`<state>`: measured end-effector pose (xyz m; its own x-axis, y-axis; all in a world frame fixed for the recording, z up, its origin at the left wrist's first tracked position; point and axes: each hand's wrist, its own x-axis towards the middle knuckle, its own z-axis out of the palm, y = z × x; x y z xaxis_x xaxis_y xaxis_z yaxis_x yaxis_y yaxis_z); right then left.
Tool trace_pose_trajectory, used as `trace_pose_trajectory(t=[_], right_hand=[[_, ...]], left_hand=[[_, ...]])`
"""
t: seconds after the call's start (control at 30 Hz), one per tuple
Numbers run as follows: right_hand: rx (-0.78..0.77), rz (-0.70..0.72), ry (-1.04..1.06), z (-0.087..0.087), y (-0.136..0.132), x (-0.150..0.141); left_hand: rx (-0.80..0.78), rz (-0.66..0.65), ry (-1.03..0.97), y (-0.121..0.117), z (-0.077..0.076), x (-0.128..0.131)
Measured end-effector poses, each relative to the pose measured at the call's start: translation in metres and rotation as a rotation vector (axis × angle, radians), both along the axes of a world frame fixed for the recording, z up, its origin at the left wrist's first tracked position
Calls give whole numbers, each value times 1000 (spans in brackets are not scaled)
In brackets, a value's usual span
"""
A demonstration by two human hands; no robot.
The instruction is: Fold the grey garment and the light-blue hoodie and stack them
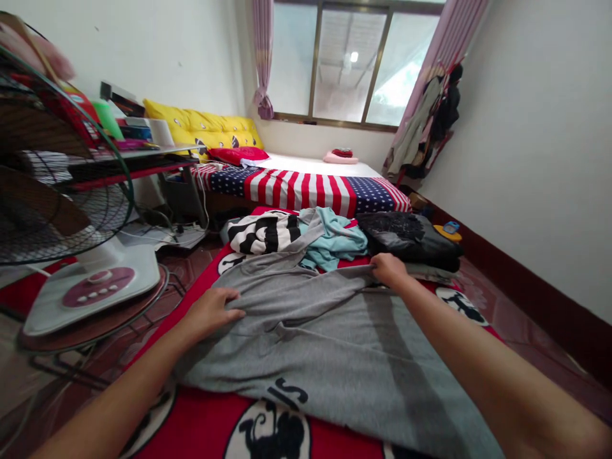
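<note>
Walls (535, 127), pale and plain, rise across the top and right of the frame around a window (351, 70) at upper centre. Below it stands a bed (306, 162), its front hung with a cover (306, 190) of stars and stripes. Red blanket (205, 421), printed with black figures in white circles, runs up from the bottom edge. Grey garment (306, 344) lies over it, wrinkled, across the centre and lower right, dark lettering (287, 394) near its bottom edge. Fan (100, 254) fills the left side, its base on a round stool (119, 325). Beyond the grey garment, at centre, sit 3 smaller heaps: a black garment (411, 236) to the right, a light-blue garment (332, 239), then a striped garment (265, 233) to the left. Left hand (215, 312), left of centre, rests on the grey garment with thumb and fingers spread. Right hand (389, 269), right of centre, pinches the grey garment's upper edge.
</note>
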<state>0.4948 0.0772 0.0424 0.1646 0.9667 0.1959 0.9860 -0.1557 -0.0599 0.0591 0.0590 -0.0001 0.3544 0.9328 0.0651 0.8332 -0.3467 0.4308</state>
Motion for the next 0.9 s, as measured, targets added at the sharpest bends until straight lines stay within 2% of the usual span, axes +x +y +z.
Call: trace_pose_trajectory(t=[0.1,0.2,0.27,0.3,0.37,0.47,0.53,0.6,0.63,0.7,0.8,0.9], right_hand=[[173,-49,4,45,3,10],[536,82,67,86,-15,21],[662,179,103,97,-45,29],[679,193,113,94,-66,33],[677,208,126,71,-118,44],[533,228,108,4,-201,61],[415,238,177,-44,-248,70],[359,215,222,-78,-280,73],[342,190,247,-88,-291,72],[353,134,288,-94,-301,68],[407,101,299,-88,-304,65],[320,129,228,-84,-309,74]], left_hand=[[287,120,-190,-10,22,6],[488,168,-277,-28,39,10],[508,133,-284,-42,39,6],[497,90,-283,-49,36,2],[455,-44,-260,-63,20,-10],[379,-255,-176,-82,-13,-32],[342,-302,-125,-90,-32,-44],[327,-298,-96,-94,-43,-53],[326,-291,-87,-94,-46,-56],[328,-282,-62,-93,-44,-59],[289,-285,-11,-92,-34,-59],[176,-271,2,-94,-20,-62]])
